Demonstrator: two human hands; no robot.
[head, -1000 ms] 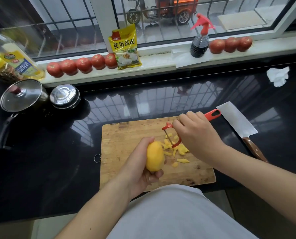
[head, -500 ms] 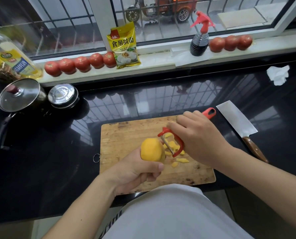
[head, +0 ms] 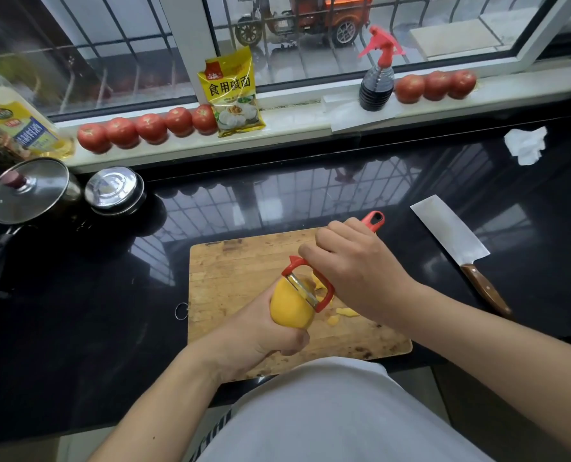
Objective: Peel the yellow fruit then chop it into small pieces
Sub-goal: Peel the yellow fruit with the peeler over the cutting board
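Since half a second ago the red plastic Y-shaped peeler (head: pixel 307 284) has dropped onto the top of the smooth, oval yellow fruit (head: pixel 290 310), and the fruit has been turned more upright over the worn wooden chopping board (head: pixel 237 271). The left hand (head: pixel 260 331) wraps its fingers round the fruit's lower half; the right hand (head: pixel 354 265) grips the peeler's handle, steel blade touching the skin. The blade points down toward the left thumb, so a slip on the slick, wet flesh could nick it, and too deep a stroke would waste fruit. Thin curled yellow peel scraps (head: pixel 342 313) lie on the board, possibly with bits of flesh among them. A broad steel cleaver with a brown wooden handle (head: pixel 457 245) waits on the glossy black desk (head: pixel 310 198), near the right forearm.
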